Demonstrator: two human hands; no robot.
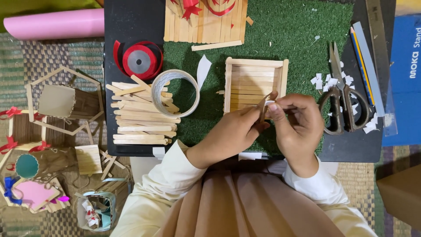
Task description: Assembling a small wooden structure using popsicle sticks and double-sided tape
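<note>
While both hands met above the near edge of the green turf mat (280,30), the left hand (232,131) pinched a thin wooden stick (263,106) upright between thumb and fingers, and the right hand (296,123) pressed a small white piece of tape (269,103) against its top end, fingertips closed on it. Holding the stick up off the table (131,22) likely kept both its faces reachable. Just beyond the hands lay a shallow stick-built tray (255,83), open side up, within easy reach. To the left of the left hand a roll of clear tape (175,93) rested on a loose pile of sticks (140,118), with a spool of red ribbon (139,59) farther off. Right of the right hand lay dark-handled scissors (343,103) among white paper scraps (333,81), beside a pencil (362,66) and a ruler (378,39). A blue package with white lettering (405,74) sat at the far right, and a pink roll (55,24) lay far to the upper left.
</note>
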